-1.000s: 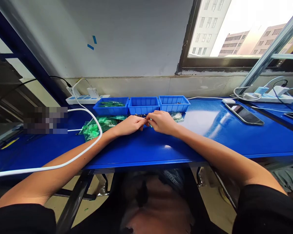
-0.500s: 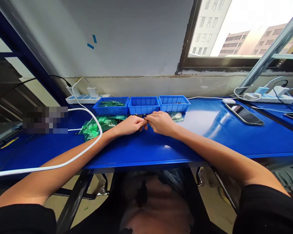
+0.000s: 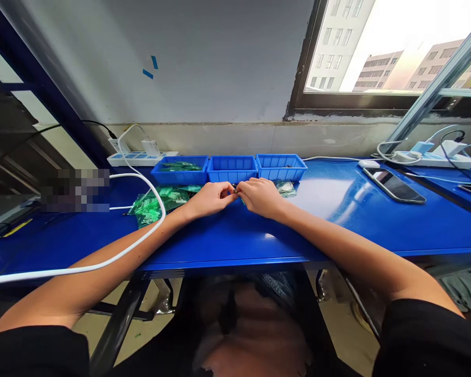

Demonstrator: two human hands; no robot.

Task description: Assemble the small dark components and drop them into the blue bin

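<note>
My left hand (image 3: 213,199) and my right hand (image 3: 261,196) meet over the table, in front of the middle blue bin (image 3: 232,170). Fingers of both are pinched together around a tiny dark piece (image 3: 235,189), mostly hidden, whose kind I cannot make out. Beside my left wrist lie clear bags with green contents (image 3: 149,207). Just past my right hand is a clear bag of small pale pieces (image 3: 286,188). The left blue bin (image 3: 178,177) holds green-looking packets, and the right blue bin (image 3: 281,170) has a few small dark bits inside.
A white cable (image 3: 113,259) loops across my left forearm. Power strips (image 3: 131,159) with plugs stand along the wall. On the right of the blue table (image 3: 322,225) lies a phone (image 3: 394,185) near more cables. A metal post (image 3: 427,78) rises by the window.
Both hands shift slightly, and my left fingers have changed their bend, with thumb and forefinger now stretched towards my right fingertips. The dark pieces seen behind the hands are now mostly covered.
</note>
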